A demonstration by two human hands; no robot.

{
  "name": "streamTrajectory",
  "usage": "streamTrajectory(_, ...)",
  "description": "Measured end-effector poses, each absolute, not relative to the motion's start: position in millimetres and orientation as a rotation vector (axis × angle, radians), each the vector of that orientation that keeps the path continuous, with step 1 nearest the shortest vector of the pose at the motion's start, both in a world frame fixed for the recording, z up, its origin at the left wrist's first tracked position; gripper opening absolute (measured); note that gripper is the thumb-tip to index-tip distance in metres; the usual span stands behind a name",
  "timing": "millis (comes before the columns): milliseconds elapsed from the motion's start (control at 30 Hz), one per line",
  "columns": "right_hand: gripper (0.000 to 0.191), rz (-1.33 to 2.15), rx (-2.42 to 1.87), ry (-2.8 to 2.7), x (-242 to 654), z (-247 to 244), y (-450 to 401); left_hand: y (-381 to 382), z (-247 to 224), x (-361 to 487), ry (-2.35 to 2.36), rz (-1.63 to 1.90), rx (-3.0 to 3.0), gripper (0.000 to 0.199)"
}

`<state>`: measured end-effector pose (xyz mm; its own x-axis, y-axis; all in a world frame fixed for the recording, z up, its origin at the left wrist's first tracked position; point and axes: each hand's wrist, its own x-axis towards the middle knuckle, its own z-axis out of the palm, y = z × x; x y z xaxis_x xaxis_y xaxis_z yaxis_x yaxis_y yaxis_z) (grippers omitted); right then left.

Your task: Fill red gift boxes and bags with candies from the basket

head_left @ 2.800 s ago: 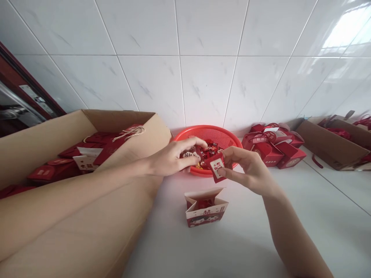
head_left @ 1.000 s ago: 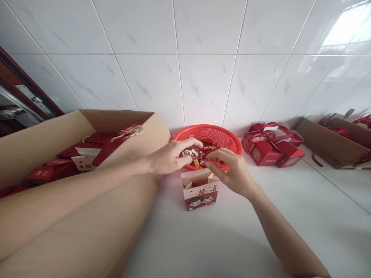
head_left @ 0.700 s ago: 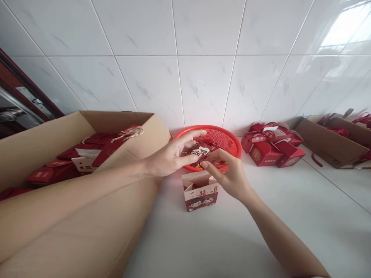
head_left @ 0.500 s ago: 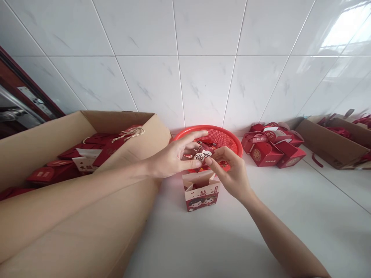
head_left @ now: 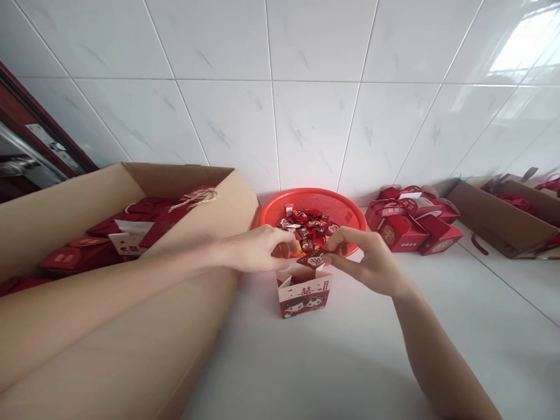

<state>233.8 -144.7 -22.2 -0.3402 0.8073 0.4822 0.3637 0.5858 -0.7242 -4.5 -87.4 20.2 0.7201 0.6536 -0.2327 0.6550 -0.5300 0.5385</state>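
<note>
Head view: right hand (head_left: 365, 259) pinches a dark red packet (head_left: 314, 258) above the open gift box (head_left: 304, 297); left hand (head_left: 265, 249) curls beside it, its grip unclear.

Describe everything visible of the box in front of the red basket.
The box looks like folded card, cream above and red below, with two cartoon faces and red characters on its front. It stands upright on the pale surface, top open, red showing inside. The right hand holds a red packet above it; contact with the rim is unclear.
</note>
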Motion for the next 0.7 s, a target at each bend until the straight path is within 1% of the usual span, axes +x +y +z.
streamTrajectory(67,0.01,0.686,-0.943,-1.993,229.9,-23.3,-144.5,-85.6,18.4,-5.5,0.967,-0.046,2.327,0.025)
streamTrajectory(200,0.008,0.755,-0.941,-2.036,218.3,-27.8,-143.0,-85.2,16.9,-6.0,0.922,-0.018,2.33,0.017)
streamTrajectory(333,0.005,0.781,-0.905,-2.086,215.5,-32.2,-141.3,-85.7,17.8,-5.7,0.904,-0.002,2.339,0.014)
streamTrajectory(367,0.01,0.776,-0.896,-2.104,216.2,-33.0,-140.9,-85.7,18.0,-5.6,0.911,-0.002,2.341,0.014)
streamTrajectory(467,0.02,0.687,-0.92,-2.124,219.5,-34.2,-140.2,-85.7,18.5,-5.1,0.947,-0.013,2.337,0.013)
streamTrajectory(633,0.015,0.567,-0.948,-2.105,223.6,-31.2,-141.8,-86.1,17.9,-4.9,0.946,-0.007,2.354,0.013)
streamTrajectory(700,0.017,0.499,-0.933,-2.096,225.9,-29.4,-141.8,-86.6,17.1,-5.1,0.942,-0.004,2.353,0.014)
